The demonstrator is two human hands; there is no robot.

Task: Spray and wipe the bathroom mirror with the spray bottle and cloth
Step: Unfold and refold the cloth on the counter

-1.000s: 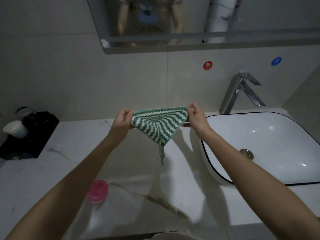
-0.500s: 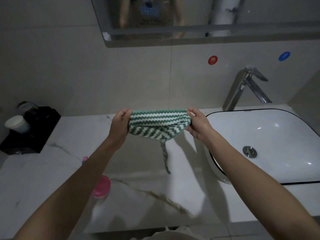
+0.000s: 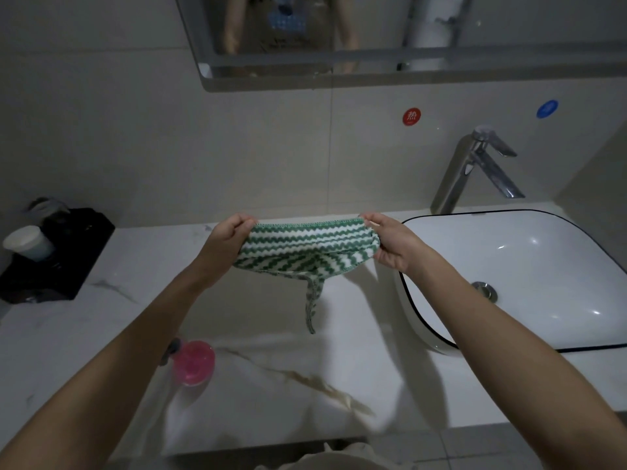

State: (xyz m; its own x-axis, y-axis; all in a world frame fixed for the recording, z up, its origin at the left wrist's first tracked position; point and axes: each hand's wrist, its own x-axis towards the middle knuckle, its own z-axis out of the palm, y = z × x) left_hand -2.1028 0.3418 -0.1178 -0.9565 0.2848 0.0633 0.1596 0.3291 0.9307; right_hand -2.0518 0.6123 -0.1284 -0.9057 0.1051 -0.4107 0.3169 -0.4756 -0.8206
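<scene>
Both hands hold the cloth (image 3: 307,249) up above the bench (image 3: 101,320): the left hand (image 3: 225,244) pinches its left end between curled fingers and thumb, and the right hand (image 3: 390,247) pinches the right end the same way. The green-and-white striped cloth sags between them, partly folded, with a narrow tail hanging down from its middle.

Further left, a black tray (image 3: 68,252) with a cup (image 3: 29,242) sits against the wall. The spray bottle (image 3: 191,361), pink-capped, stands on the bench just beside the left forearm, partly hidden by it. The mirror (image 3: 373,32) hangs above and the sink (image 3: 529,283) lies to the right.

The nearest risk seems to be that forearm: lowering or swinging it left could knock the bottle over. The pinches look light, so a slipped end would likely drop the cloth onto the bench or into the sink, wetting it. A loosely bunched fold might also wipe unevenly and leave streaks.
</scene>
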